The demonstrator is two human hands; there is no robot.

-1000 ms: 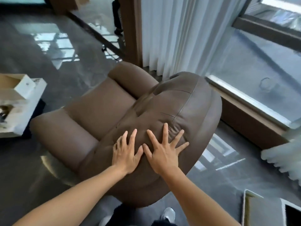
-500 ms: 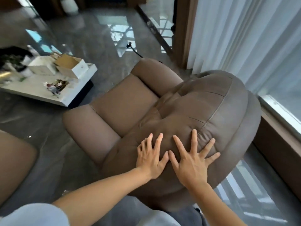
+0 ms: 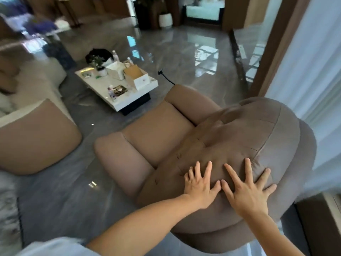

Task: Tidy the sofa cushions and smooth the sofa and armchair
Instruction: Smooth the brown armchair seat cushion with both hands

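Observation:
A brown padded armchair (image 3: 158, 137) fills the middle of the view, seen from behind its rounded backrest (image 3: 258, 137). My left hand (image 3: 200, 183) lies flat on the top of the backrest with fingers spread. My right hand (image 3: 247, 189) presses flat beside it, thumbs almost touching, fingers also spread. Neither hand holds anything. At the left edge stands the sofa (image 3: 35, 133), with a tan end section and a white part behind it.
A low white coffee table (image 3: 127, 100) with boxes, a plant and bottles stands beyond the armchair. Glossy grey floor (image 3: 184, 58) surrounds it. White curtains (image 3: 313, 74) and a brown frame are at the right. A pale rug (image 3: 7, 209) lies at the lower left.
The view has swung left and lifted, bringing the coffee table and sofa into sight. Both hands stay flat on the backrest in nearly the same spot.

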